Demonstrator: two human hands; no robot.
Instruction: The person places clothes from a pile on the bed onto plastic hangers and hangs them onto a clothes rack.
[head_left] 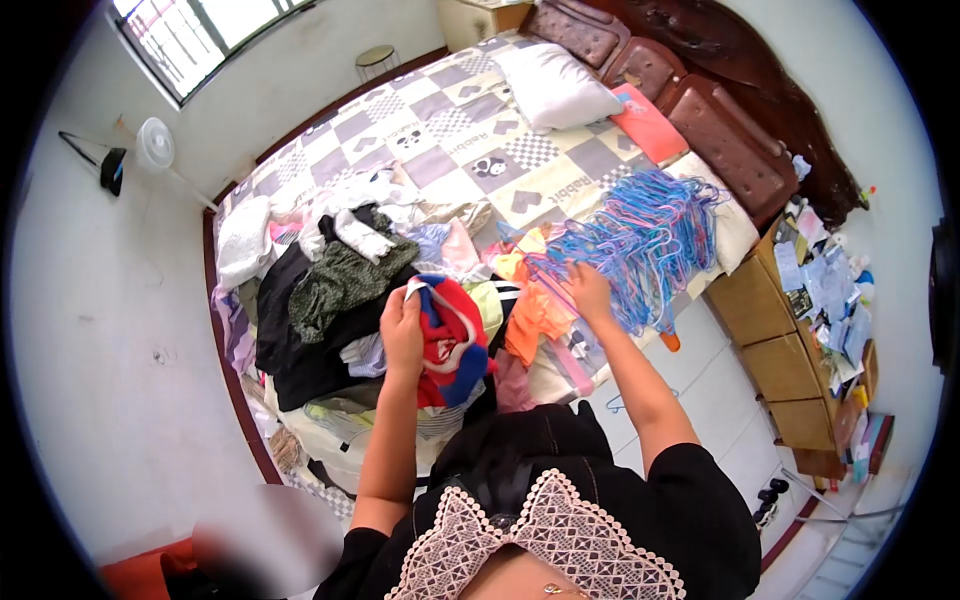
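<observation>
My left hand (402,330) is closed on the collar edge of a red and blue shirt (465,375), which hangs down in front of me over the bed's near edge. My right hand (590,290) reaches to the near side of a big heap of blue, pink and purple hangers (650,235); its fingers are closed on a purple hanger (545,268), partly hidden by the hand. Just left of that hand lies an orange garment (535,318). Beside my left hand is a pile of clothes with a dark green patterned garment (345,280) on top.
The bed (400,130) has a patterned sheet, a white pillow (560,85) and a red flat item (650,125) by the headboard. A cluttered wooden cabinet (770,340) stands at right. A fan (155,143) and a stool (376,60) are at the far left.
</observation>
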